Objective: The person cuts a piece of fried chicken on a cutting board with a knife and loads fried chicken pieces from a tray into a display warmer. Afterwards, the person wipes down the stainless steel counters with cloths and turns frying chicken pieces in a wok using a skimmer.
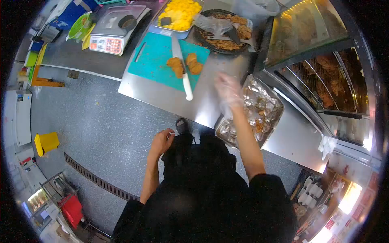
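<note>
Commercial food-shop kitchen, fried-chicken counter by the look. Stainless steel table with teal cutting board, digital weighing scale, heated glass display case full of fried pieces, foil-lined tray, floor drain grate, stacked cups near lit signage.

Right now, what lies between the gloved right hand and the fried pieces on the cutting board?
Head view: a white-handled knife lies between the right hand and the fried pieces.

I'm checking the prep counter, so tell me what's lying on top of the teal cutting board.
On the cutting board lie fried pieces and a white-handled knife laid between them. The blade covers part of the board and the pieces' inner edges.
</note>
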The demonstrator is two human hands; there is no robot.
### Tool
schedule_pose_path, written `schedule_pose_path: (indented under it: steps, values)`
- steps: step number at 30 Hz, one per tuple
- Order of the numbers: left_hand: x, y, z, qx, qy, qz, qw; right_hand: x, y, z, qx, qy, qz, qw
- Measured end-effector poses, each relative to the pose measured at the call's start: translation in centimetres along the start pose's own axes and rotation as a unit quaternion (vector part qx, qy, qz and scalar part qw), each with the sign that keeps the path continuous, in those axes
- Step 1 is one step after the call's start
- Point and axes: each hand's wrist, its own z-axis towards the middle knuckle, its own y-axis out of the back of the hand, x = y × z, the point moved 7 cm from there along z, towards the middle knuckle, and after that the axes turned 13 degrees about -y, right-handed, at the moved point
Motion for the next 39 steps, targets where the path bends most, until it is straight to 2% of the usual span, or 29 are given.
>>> schedule_pose_path:
  steps: [3,5,6,9,10,13,15,16,17,19,22,23,27,29,30,31,32,33,35,39]
  values:
    - [2.2,2.4,-2.2,-0.047,0.033,-0.003,0.998,6.6,-4.9,1.6,0.000,0.004,-0.145,0.989]
    - [3.6,3.9,-3.8,-0.074,0.049,0.008,0.996,11.4,-6.9,2.7,-0.022,0.078,-0.179,0.981]
    - [4.4,4.6,-4.5,-0.088,0.056,0.013,0.995,11.6,-8.9,3.0,0.008,0.112,-0.173,0.978]
    - [7.3,5.0,-6.4,-0.111,0.078,0.015,0.991,11.3,-14.0,3.5,0.017,-0.025,-0.211,0.977]
    - [7.6,5.0,-6.8,-0.110,0.081,0.016,0.991,9.8,-15.5,4.3,-0.007,-0.045,-0.201,0.979]
    - [7.9,5.6,-7.0,-0.103,0.088,0.019,0.991,10.4,-14.8,3.9,-0.031,-0.110,-0.084,0.990]
    - [6.9,6.1,-5.8,-0.092,0.085,0.011,0.992,8.1,-15.6,4.0,0.132,-0.251,0.036,0.958]
    - [6.9,5.9,-5.2,-0.090,0.076,0.008,0.993,6.8,-15.4,3.3,0.207,-0.318,0.097,0.920]
    - [7.1,5.7,-4.7,-0.084,0.065,0.004,0.994,4.4,-16.2,2.4,0.245,-0.343,0.259,0.869]
    - [6.8,5.2,-3.2,-0.069,0.040,-0.004,0.997,3.2,-12.4,-1.0,0.262,-0.275,0.434,0.817]
    - [5.8,4.1,-0.8,-0.046,-0.011,0.014,0.999,7.4,-0.8,-6.3,0.184,-0.343,0.609,0.691]
    - [5.6,3.6,0.1,-0.029,-0.021,0.001,0.999,3.8,0.9,-6.6,0.183,-0.308,0.653,0.667]
    - [3.5,2.2,3.3,0.031,-0.061,0.002,0.998,5.1,19.0,-11.0,-0.104,-0.129,0.695,0.700]
    - [2.4,1.4,5.0,0.043,-0.100,0.022,0.994,8.5,27.6,-11.6,-0.178,-0.018,0.559,0.810]
    - [1.3,1.2,5.8,0.040,-0.123,0.032,0.991,9.3,31.5,-11.4,-0.199,0.004,0.512,0.835]
    - [0.2,1.0,6.5,0.037,-0.145,0.041,0.988,4.3,35.9,-12.3,-0.304,-0.054,0.467,0.828]
    - [-0.7,1.0,6.9,0.037,-0.148,0.045,0.987,1.4,41.6,-12.1,-0.377,-0.050,0.306,0.873]
    - [-2.0,1.1,7.4,0.035,-0.151,0.049,0.987,2.5,44.8,-11.5,-0.418,-0.066,0.183,0.887]
    - [-3.6,1.1,7.7,0.031,-0.146,0.053,0.987,5.1,50.5,-10.0,-0.496,-0.092,-0.042,0.862]
    - [-4.5,-0.1,7.1,0.017,-0.106,0.030,0.994,8.0,57.1,-5.7,-0.561,-0.130,-0.281,0.767]
